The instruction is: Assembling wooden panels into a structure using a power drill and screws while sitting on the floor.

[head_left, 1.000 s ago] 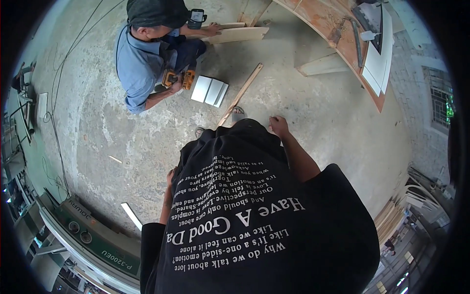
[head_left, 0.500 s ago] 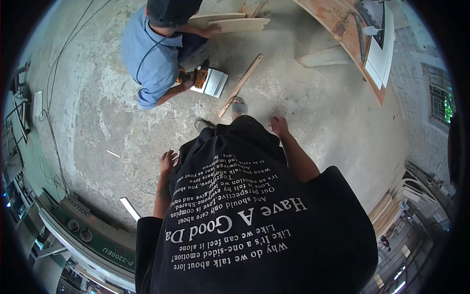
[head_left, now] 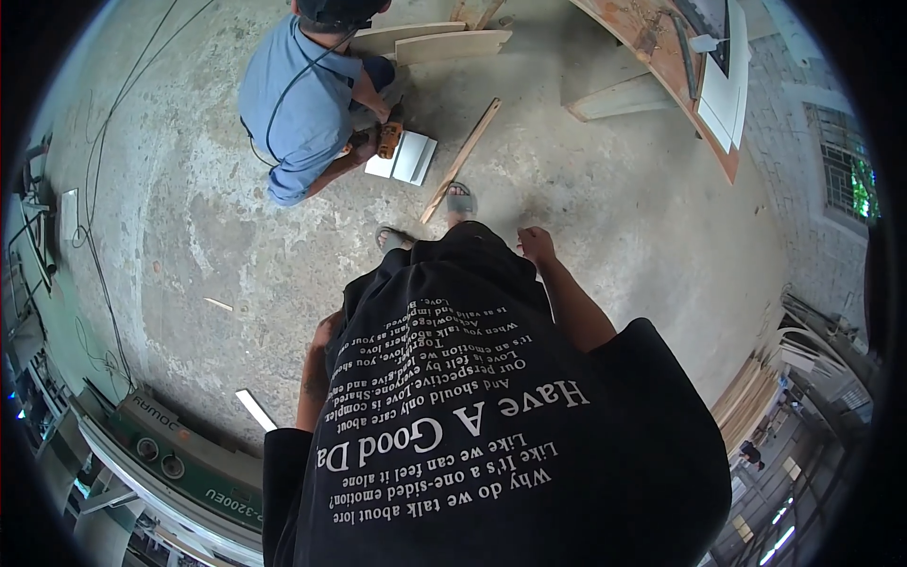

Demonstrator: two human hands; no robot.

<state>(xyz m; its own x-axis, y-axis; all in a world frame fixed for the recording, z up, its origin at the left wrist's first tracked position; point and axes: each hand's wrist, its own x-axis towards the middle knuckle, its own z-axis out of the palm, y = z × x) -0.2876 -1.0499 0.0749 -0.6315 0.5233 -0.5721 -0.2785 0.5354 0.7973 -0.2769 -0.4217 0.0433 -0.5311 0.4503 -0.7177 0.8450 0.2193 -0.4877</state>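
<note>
- Since the earlier frames, the crouching co-worker (head_left: 307, 104) and the wooden strip (head_left: 461, 161) had slid up toward the top of the view, and the person's left arm had dropped back behind the black shirt (head_left: 491, 416).
- The right hand (head_left: 535, 244) hung at the hip with the forearm running straight down from the shoulder; its fingers were loosely curled and gripped nothing.
- The left hand was hidden behind the shirt's edge, only the forearm (head_left: 314, 369) showing alongside the body, so I could not tell whether it was released or clenched.
- The wooden strip lay slantwise on the concrete floor (head_left: 642, 217), its near end just beside the person's sandalled foot (head_left: 460, 200), well apart from both hands.
- The co-worker bent over a white panel (head_left: 404, 159) on the floor, pressing an orange power tool (head_left: 387, 140) against it.
- Pale boards (head_left: 444, 42) lay beyond the co-worker.
</note>
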